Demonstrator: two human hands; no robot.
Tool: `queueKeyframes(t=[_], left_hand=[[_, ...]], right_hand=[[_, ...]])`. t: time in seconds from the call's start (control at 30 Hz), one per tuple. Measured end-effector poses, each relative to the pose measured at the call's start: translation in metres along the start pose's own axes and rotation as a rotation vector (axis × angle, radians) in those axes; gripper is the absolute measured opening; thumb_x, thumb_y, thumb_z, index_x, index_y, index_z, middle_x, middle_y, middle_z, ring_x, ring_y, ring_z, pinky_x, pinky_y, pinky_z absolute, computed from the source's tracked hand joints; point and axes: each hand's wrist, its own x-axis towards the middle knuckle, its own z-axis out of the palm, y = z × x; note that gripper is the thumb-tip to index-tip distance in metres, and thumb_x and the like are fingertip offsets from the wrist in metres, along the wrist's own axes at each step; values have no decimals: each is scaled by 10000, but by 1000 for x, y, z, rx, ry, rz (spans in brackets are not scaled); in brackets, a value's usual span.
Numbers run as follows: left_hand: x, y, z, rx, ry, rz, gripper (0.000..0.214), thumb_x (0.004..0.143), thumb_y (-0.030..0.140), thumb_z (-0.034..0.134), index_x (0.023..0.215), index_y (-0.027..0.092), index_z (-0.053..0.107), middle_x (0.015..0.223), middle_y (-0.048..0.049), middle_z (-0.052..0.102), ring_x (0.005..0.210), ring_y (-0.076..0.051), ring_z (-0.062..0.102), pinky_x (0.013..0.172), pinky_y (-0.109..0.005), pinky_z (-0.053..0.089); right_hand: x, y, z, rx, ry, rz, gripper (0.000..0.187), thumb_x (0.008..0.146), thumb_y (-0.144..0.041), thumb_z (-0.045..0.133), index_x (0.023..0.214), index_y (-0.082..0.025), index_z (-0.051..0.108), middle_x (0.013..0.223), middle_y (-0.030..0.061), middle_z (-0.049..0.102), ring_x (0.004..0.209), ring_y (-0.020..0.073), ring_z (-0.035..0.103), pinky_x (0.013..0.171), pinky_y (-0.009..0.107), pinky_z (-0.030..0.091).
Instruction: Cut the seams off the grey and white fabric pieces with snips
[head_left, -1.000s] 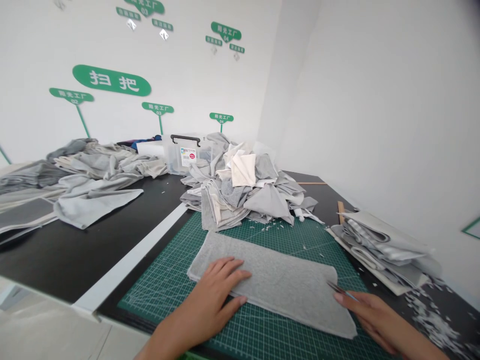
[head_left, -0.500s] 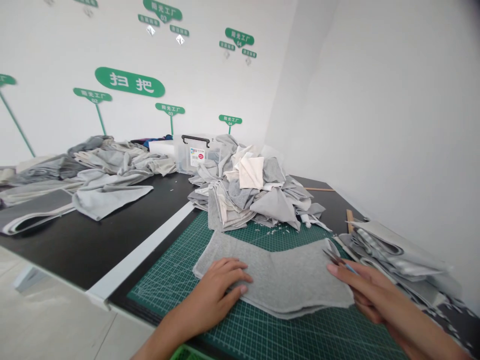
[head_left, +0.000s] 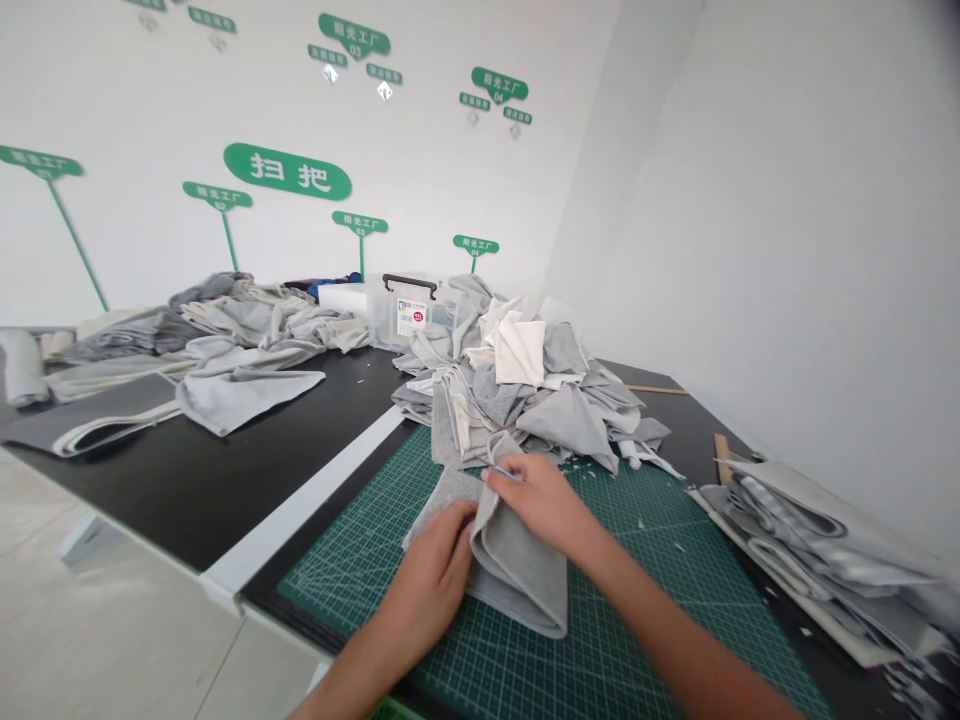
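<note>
Lying on the green cutting mat (head_left: 675,600), near its front left part, the grey fabric piece (head_left: 525,585) is seen doubled over on itself, with the rounded fold facing the right. The mat is carried by the black table (head_left: 187,490).

The left hand (head_left: 435,575) is laid on the left part of the fabric piece. Its fingers are extended and held close together, and the palm is pressed down on the cloth.

The right hand (head_left: 544,500) is placed on the upper layer, just beside the left hand. Its fingers are curled, and the turned-over edge of the fabric is pinched between thumb and fingers. A thin pointed tool (head_left: 501,471) is also gripped in this hand; only its tip is visible by the thumb, so its type cannot be determined.

Directly behind both hands, a heap of grey and white offcuts (head_left: 525,390) is piled on the far edge of the mat. A stack of folded pieces (head_left: 810,550) is located at the right edge of the table. A clear plastic box (head_left: 409,305) with a black handle is positioned behind the heap, against the wall. Loose grey cloths (head_left: 240,375) are spread over the left part of the table, well apart from the hands.
</note>
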Motion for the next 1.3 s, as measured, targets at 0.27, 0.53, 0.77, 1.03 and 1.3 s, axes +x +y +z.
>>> queueKeyframes(t=[0.27,0.53,0.77,1.03,1.3], left_hand=[[3,-10,0,72,280,-238,364,1029,463,324,1192,235,556,1163,-78,666,1067,-260,630,918,-402,468],[1,-12,-3,285,199,-219,437,990,375,411,1404,234,427,1231,-107,653,1119,-287,629,909,-393,470],[4,-21,-18,613,178,-241,388,987,320,393,1321,176,527,1156,-128,653,1078,-292,601,935,-410,439],[8,-37,-22,869,212,-243,431,997,405,382,1266,129,574,1186,-156,603,1110,-314,554,922,-438,428],[8,-40,-33,660,98,-277,414,994,450,396,1208,152,588,995,-112,653,983,-288,619,849,-394,451]], right_hand=[[-1,22,30,395,-270,256,333,882,-483,629,758,-181,559,477,-88,328,435,74,254,448,227,162],[-26,47,-18,401,-11,344,263,912,-447,599,889,-186,580,446,-114,265,369,55,211,397,210,127],[-50,104,-13,404,-9,519,260,904,-458,568,909,-199,541,426,-116,307,334,73,228,342,215,119],[-54,94,-1,489,-93,563,390,900,-570,582,779,-212,484,468,-110,304,354,56,195,337,212,105],[-58,94,-1,637,-201,544,578,853,-568,642,574,-232,264,425,-106,209,375,42,136,377,226,55]])
